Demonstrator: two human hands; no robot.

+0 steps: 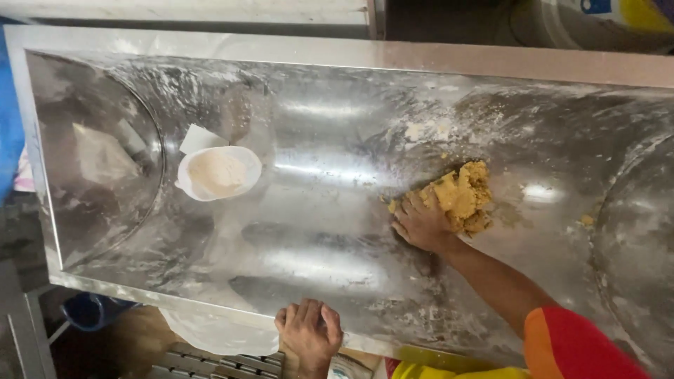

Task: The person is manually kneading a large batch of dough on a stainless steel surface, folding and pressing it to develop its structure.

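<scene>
A person worked a lump of yellow dough (463, 196) inside a long steel trough (330, 231), seen from a camera worn on the head. The right hand (421, 221) lay flat against the near-left side of the dough, fingers spread and pressed into it, palm down on the trough's curved floor, loosely open rather than gripping. The right forearm ran from the hand down toward the lower right corner of the view, ending in a red and orange sleeve (572, 344). The dough sat to the right of the trough's middle, crumbly at its edges, with small bits (586, 220) scattered farther right and dustings of flour (421, 130) on the metal beyond it. The left hand (309, 330) rested on the trough's near rim, well to the left of the dough, fingers curled over the edge in a light hold on the metal. A white bowl (217, 173) holding pale flour stood on the trough floor well to the left of the dough, with a white card (200, 138) just behind it. A sheet of clear plastic (217, 330) hung below the near rim, left of the left hand.
</scene>
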